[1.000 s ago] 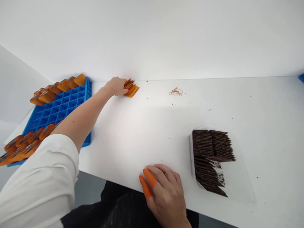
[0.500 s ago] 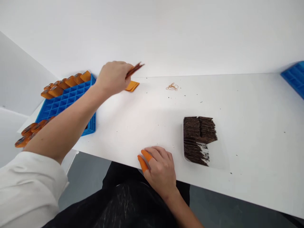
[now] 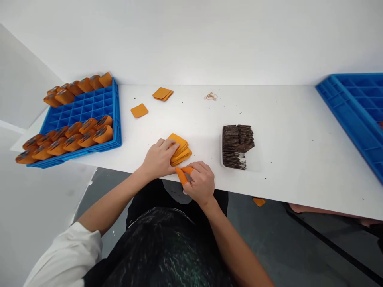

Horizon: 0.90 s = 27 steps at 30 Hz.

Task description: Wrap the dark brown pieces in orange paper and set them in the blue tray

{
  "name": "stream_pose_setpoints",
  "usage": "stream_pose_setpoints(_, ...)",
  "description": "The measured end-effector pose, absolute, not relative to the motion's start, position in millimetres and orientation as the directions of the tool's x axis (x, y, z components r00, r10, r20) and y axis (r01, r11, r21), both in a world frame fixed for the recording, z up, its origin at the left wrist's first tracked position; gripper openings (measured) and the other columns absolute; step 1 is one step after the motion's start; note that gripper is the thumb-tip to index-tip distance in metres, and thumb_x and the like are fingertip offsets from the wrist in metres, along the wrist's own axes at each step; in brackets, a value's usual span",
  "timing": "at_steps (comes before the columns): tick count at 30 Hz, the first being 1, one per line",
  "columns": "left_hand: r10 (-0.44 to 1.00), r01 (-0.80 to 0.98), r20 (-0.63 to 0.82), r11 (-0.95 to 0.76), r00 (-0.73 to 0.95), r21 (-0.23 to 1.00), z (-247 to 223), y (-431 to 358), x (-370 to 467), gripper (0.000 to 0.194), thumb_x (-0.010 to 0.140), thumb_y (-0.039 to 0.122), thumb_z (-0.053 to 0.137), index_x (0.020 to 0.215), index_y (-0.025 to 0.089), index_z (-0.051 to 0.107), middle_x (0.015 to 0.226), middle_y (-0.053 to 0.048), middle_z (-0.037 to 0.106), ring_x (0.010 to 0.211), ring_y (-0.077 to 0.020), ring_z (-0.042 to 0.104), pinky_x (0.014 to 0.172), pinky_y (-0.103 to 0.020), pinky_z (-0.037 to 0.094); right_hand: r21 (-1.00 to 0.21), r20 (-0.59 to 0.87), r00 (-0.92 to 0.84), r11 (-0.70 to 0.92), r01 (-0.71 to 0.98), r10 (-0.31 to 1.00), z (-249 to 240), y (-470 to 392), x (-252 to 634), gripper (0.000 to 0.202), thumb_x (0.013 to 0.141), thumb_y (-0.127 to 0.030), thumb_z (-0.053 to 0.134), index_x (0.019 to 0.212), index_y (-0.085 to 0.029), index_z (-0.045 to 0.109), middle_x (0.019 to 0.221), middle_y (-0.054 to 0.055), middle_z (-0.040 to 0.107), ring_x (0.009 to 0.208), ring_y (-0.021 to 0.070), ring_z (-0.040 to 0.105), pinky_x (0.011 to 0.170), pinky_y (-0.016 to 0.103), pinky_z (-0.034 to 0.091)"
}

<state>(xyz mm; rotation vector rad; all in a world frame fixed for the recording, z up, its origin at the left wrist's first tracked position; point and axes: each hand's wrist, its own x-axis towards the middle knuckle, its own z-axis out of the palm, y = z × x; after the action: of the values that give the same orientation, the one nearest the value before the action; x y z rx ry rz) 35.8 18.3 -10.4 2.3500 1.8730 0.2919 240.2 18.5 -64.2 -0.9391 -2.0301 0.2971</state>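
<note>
Your left hand hides the left part of the orange pile, so you can't see all of its shape. Your right hand hides what its palm may hold. The clear box is hard to make out on its right side, where its see-through wall fades into the white table. The right blue crate is cut off by the edge of the view, and a tiny red bit in it is too small to name. Under the table, the table edge partly covers an orange piece.

The orange pile lies near the front edge of the table, in front of you. Its flat pieces fan out, with corners poking to the right and one corner pointing away to the left. The fan runs from the far side toward you. The long way of each piece is hard to tell.

Your left hand curls around the pile's left side and holds it, fingers on top. Your right hand has orange covers on two fingers, bent close together by your left thumb. You can't tell if they pinch anything.

Brown squares stand in rows in the clear box. The left blue crate has orange packs along its far and near sides.
</note>
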Motion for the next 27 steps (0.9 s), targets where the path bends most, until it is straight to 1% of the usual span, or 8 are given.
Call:
stream_pose_setpoints(3,0.987,0.944,0.095,-0.153,0.131,0.291,8.1,35.7,1.1,0.088,0.084,0.079,0.069,0.157,0.031,0.057,0.160,-0.015,0.058,0.145,-0.0414,0.052,0.124,-0.057,0.044,-0.543,0.601,-0.329,0.674,0.501,0.728,-65.3,19.0,238.6,0.030,0.104,-0.037,0.069,0.081,-0.021,0.079,0.077,0.005,0.075,0.076,0.0188,0.061,0.073,0.035,0.045)
stream_pose_setpoints(6,0.964,0.949,0.158,0.169,-0.215,0.266,16.5,80.7,-42.7,0.078,0.096,0.059,0.060,0.164,0.023,0.046,0.168,-0.017,0.049,0.157,-0.0387,0.043,0.130,-0.057,0.034,-0.539,0.611,-0.311,0.670,0.511,0.728,-65.8,19.8,236.7,0.033,0.104,-0.039,0.069,0.079,-0.020,0.078,0.077,0.006,0.075,0.075,0.0185,0.060,0.071,0.035,0.044)
stream_pose_setpoints(9,0.876,0.862,0.076,0.448,-0.476,0.238,9.1,131.5,-73.3,0.095,0.091,0.058,0.067,0.170,0.018,0.034,0.180,-0.022,0.028,0.166,-0.0442,0.025,0.128,-0.064,0.031,-0.517,0.620,-0.307,0.670,0.533,0.722,-67.1,20.5,235.8,0.031,0.104,-0.038,0.070,0.080,-0.020,0.079,0.078,0.006,0.076,0.075,0.0183,0.061,0.072,0.034,0.046)
stream_pose_setpoints(11,0.846,0.823,0.007,0.518,-0.534,0.232,0.4,152.4,-82.2,0.092,0.091,0.063,0.065,0.165,0.015,0.042,0.174,-0.027,0.037,0.161,-0.0478,0.033,0.124,-0.067,0.035,-0.513,0.623,-0.305,0.671,0.536,0.720,-68.4,20.7,235.7,0.029,0.103,-0.038,0.071,0.082,-0.020,0.079,0.078,0.006,0.076,0.074,0.0183,0.062,0.072,0.034,0.047)
stream_pose_setpoints(15,0.885,0.875,0.036,0.451,-0.463,0.175,-14.2,155.5,-80.2,0.050,0.099,0.048,0.053,0.130,0.013,0.070,0.139,-0.027,0.069,0.127,-0.0445,0.063,0.108,-0.058,0.048,-0.517,0.638,-0.282,0.670,0.533,0.717,-70.6,20.8,234.9,0.027,0.102,-0.039,0.072,0.084,-0.021,0.080,0.078,0.006,0.077,0.074,0.0191,0.063,0.070,0.034,0.048)
stream_pose_setpoints(20,0.924,0.929,0.126,0.344,-0.361,0.138,-15.3,129.5,-70.6,0.041,0.105,0.031,0.037,0.109,0.014,0.074,0.118,-0.025,0.075,0.113,-0.0390,0.066,0.100,-0.051,0.048,-0.532,0.622,-0.278,0.655,0.536,0.732,-72.2,20.9,234.1,0.026,0.102,-0.039,0.071,0.086,-0.022,0.082,0.079,0.006,0.077,0.074,0.0199,0.064,0.071,0.035,0.051)
stream_pose_setpoints(24,0.838,0.847,0.348,0.222,-0.419,0.483,2.2,84.9,-59.0,0.029,0.100,0.033,0.052,0.101,0.017,0.075,0.109,-0.015,0.078,0.106,-0.0304,0.068,0.098,-0.043,0.050,-0.581,0.622,-0.253,0.654,0.484,0.741,-72.2,22.8,235.8,0.027,0.102,-0.039,0.070,0.086,-0.022,0.082,0.080,0.008,0.077,0.074,0.0209,0.065,0.069,0.037,0.052)
stream_pose_setpoints(27,0.803,0.459,0.279,-0.007,-0.526,0.888,15.3,32.6,-38.7,0.025,0.091,0.042,0.070,0.096,0.018,0.075,0.094,-0.006,0.076,0.087,-0.0201,0.069,0.079,-0.031,0.055,-0.679,0.612,-0.151,0.614,0.403,0.776,-63.6,19.4,235.3,0.023,0.100,-0.039,0.072,0.088,-0.022,0.082,0.082,0.008,0.077,0.076,0.0214,0.066,0.071,0.038,0.054)
